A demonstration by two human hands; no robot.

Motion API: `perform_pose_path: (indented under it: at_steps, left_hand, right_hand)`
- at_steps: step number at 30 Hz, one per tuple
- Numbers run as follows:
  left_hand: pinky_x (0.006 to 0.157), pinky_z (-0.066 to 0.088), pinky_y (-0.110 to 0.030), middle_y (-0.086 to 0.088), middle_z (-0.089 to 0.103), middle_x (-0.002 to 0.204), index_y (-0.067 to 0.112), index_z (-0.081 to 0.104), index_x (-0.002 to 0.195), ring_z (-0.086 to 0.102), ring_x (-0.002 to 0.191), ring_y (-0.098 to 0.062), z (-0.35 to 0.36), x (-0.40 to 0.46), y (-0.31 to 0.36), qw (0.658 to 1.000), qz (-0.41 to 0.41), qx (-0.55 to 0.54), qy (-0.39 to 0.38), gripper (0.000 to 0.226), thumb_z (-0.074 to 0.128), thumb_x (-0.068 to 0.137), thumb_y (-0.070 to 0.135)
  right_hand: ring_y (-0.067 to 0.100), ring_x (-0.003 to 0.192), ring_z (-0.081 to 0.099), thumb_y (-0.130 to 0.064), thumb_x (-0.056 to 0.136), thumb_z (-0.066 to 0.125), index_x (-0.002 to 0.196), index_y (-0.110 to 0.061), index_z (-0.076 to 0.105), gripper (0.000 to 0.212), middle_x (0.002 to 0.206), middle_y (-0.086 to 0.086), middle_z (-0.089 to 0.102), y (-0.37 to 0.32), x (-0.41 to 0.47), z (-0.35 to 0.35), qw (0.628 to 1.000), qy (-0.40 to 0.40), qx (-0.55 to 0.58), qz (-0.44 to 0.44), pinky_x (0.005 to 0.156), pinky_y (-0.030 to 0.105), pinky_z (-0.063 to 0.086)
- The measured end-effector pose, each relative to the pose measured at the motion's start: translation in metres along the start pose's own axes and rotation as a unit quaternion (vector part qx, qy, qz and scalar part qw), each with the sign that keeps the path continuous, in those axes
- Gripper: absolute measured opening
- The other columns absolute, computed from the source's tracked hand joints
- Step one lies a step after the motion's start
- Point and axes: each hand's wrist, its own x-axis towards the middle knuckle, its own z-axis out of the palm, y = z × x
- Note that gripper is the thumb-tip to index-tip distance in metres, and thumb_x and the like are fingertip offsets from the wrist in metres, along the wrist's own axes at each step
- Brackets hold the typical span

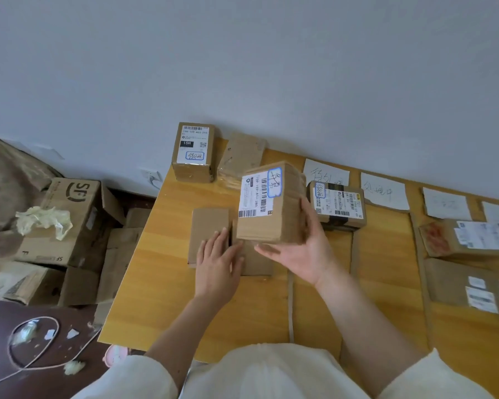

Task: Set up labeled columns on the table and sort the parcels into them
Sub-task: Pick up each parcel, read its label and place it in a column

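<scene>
The right hand (303,249) holds a labelled cardboard parcel (268,204) from below and from its right side, fingers curled around it, lifted above the wooden table (162,283). Just left of this grip, the left hand (218,259) rests flat, fingers straight, on a plain flat box (209,226). Right of the grip lies another labelled parcel (339,205), before a handwritten paper label (326,172).

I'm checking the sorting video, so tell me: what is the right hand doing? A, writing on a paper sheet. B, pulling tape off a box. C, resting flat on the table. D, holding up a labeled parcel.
D: the right hand grips a labeled parcel, lifted above the table, while the left hand rests flat on a plain box.
</scene>
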Motion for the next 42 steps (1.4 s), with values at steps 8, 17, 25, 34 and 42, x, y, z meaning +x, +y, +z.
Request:
perform_pose_path:
  at_steps: [8, 17, 25, 34, 42]
  left_hand:
    - [0.114, 0.023, -0.049, -0.009, 0.042, 0.149, 0.024, 0.063, 0.121, 0.036, 0.137, -0.032, 0.001, 0.002, 0.005, 1.000, -0.012, 0.016, -0.015, 0.042, 0.054, 0.082, 0.037]
    - [0.117, 0.016, -0.049, -0.010, 0.038, 0.151, 0.024, 0.060, 0.123, 0.029, 0.141, -0.031, 0.003, 0.000, 0.012, 0.999, -0.031, 0.007, -0.013, 0.051, 0.037, 0.082, 0.044]
    - [0.117, 0.015, -0.050, -0.012, 0.037, 0.150, 0.022, 0.060, 0.122, 0.028, 0.141, -0.033, 0.002, 0.003, 0.021, 0.998, -0.056, -0.003, -0.020, 0.042, 0.057, 0.082, 0.031]
    - [0.112, 0.027, -0.044, -0.006, 0.045, 0.145, 0.020, 0.055, 0.131, 0.034, 0.138, -0.028, 0.001, 0.000, 0.074, 0.993, -0.087, -0.077, -0.006, 0.040, 0.059, 0.091, 0.022]
    - [0.092, 0.051, -0.035, 0.005, 0.068, 0.120, 0.030, 0.054, 0.129, 0.064, 0.111, -0.011, 0.002, 0.007, 0.215, 0.817, -0.136, -0.529, -0.183, 0.055, 0.042, 0.087, 0.063]
  right_hand:
    - [0.035, 0.129, 0.050, -0.066, 0.062, 0.076, 0.141, -0.017, 0.051, 0.096, 0.145, 0.017, 0.048, 0.010, -0.019, -0.025, 0.989, -0.138, 0.039, -0.021, 0.110, 0.063, 0.028]
    - [0.034, 0.125, 0.051, -0.069, 0.070, 0.068, 0.148, -0.016, 0.040, 0.098, 0.143, 0.017, 0.048, 0.010, -0.029, -0.041, 0.987, -0.152, 0.053, -0.024, 0.108, 0.061, 0.028]
    - [0.037, 0.123, 0.052, -0.041, 0.070, 0.079, 0.136, -0.012, 0.055, 0.077, 0.139, 0.019, 0.051, 0.002, -0.046, -0.058, 0.991, -0.111, 0.060, -0.042, 0.104, 0.059, 0.038]
    - [0.033, 0.099, 0.065, -0.057, 0.064, 0.080, 0.134, -0.014, 0.059, 0.085, 0.135, 0.018, 0.056, -0.019, -0.074, -0.108, 0.994, -0.024, 0.107, -0.027, 0.088, 0.048, 0.049]
    - [0.028, 0.088, 0.065, -0.082, 0.065, 0.047, 0.114, -0.024, 0.072, 0.080, 0.113, 0.009, 0.069, -0.062, -0.126, -0.177, 0.996, 0.074, -0.002, 0.055, 0.065, 0.032, 0.051]
